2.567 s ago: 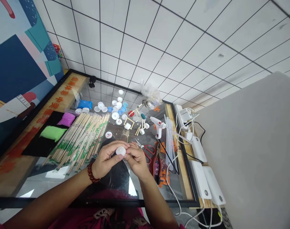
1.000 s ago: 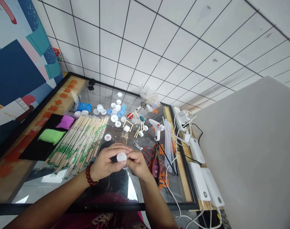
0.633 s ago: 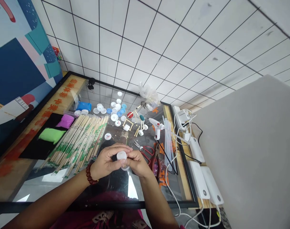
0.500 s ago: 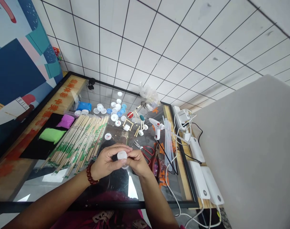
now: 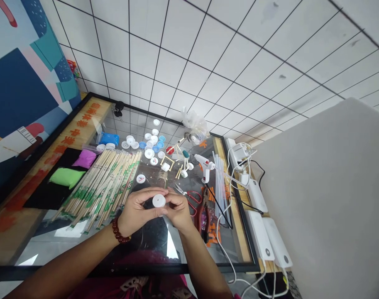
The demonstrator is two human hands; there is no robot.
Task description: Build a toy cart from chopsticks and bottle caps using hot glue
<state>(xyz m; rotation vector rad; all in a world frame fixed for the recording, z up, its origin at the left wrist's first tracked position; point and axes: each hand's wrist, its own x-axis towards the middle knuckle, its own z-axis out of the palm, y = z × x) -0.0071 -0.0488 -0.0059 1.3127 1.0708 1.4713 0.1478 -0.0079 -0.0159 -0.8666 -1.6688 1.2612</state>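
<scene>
Between my two hands, above the near part of the glass table, is a round white bottle cap (image 5: pixel 159 201) with a small dark spot at its middle. My left hand (image 5: pixel 141 206) closes on it from the left, thumb below and fingers above. From the right, the thumb and fingers of my right hand (image 5: pixel 179 207) pinch its edge. Just beyond my hands lie red-handled scissors (image 5: pixel 191 196) and a printed white cap (image 5: pixel 141 178). Farther off stands a small stick frame (image 5: pixel 167 163) with a white cap on it.
Wrapped chopsticks (image 5: pixel 103 182) cover the left side, beside green clay (image 5: pixel 66 176) and purple clay (image 5: pixel 84 158). White and blue caps (image 5: pixel 149 143) lie at the back. A glue gun (image 5: pixel 204 166), glue sticks (image 5: pixel 220 182), pliers (image 5: pixel 205 214) and loose white cables (image 5: pixel 218 236) occupy the right.
The cap in my hands has turned, so its face with the dark spot now shows more fully. A second pale round shape below it is no longer visible. My hands stay almost in place.
</scene>
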